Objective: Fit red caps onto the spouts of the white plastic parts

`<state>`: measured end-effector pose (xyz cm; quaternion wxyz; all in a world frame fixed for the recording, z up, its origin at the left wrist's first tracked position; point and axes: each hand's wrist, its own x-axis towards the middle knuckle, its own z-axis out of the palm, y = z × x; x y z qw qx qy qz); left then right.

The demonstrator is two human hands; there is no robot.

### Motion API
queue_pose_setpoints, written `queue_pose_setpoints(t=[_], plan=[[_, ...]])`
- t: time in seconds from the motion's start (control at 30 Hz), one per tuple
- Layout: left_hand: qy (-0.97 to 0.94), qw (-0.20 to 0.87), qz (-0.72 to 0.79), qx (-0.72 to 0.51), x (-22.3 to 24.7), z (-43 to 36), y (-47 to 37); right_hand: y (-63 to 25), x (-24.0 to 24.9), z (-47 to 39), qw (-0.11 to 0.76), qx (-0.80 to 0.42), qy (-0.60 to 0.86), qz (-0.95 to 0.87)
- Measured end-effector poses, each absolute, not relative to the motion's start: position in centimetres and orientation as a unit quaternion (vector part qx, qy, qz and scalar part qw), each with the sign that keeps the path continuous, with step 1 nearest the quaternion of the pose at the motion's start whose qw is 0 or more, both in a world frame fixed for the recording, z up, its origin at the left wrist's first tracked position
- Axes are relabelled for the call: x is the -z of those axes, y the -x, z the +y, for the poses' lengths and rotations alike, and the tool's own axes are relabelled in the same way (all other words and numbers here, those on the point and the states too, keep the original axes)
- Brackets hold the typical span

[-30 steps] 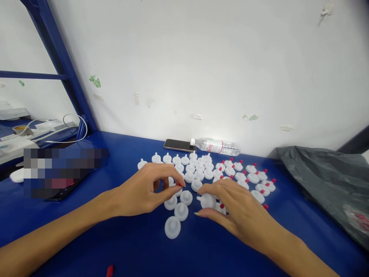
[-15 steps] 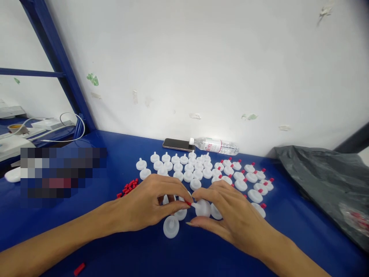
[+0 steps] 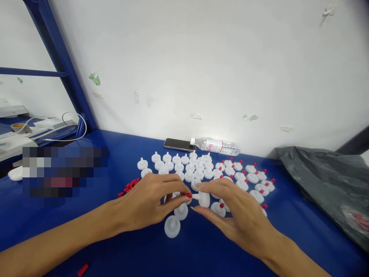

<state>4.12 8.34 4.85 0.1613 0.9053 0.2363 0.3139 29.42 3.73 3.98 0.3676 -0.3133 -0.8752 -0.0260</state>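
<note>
Between finger and thumb, my left hand (image 3: 154, 196) pinches a small red cap (image 3: 189, 196) at the tip of a white nozzle piece. My right hand (image 3: 236, 207) holds the round body of that white nozzle piece (image 3: 204, 199), its spout pointing left. Many white pieces without caps (image 3: 172, 226) stand behind and below my left hand. To the right are several white pieces with red caps (image 3: 241, 184). A pile of loose red caps (image 3: 129, 186) lies left of the white pieces, partly behind my left hand.
A phone (image 3: 179, 144) and a clear bottle (image 3: 217, 146) lie by the wall on the blue table (image 3: 121, 150). One red cap (image 3: 83, 269) is near the front edge. A dark plastic bag (image 3: 305, 173) lies at right; white devices and cables (image 3: 52, 123) are at far left.
The held piece has turned more level and risen slightly with both hands. More of the red cap shows at my left fingertips, and a capped piece beneath my right hand has come into view.
</note>
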Motion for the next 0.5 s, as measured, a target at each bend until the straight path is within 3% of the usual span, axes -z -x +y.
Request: queue_pose_setpoints(t=[0.27,0.5], plan=[[-0.93,0.021,0.189,-0.313,-4.5,7.6,-3.9,-28.7,-4.0,3.4,0.383,0.111,0.292,-0.869],[-0.929,-0.036,0.164,-0.33,-3.8,7.5,-3.7,-27.9,-3.8,2.7,0.371,0.178,0.274,-0.869]])
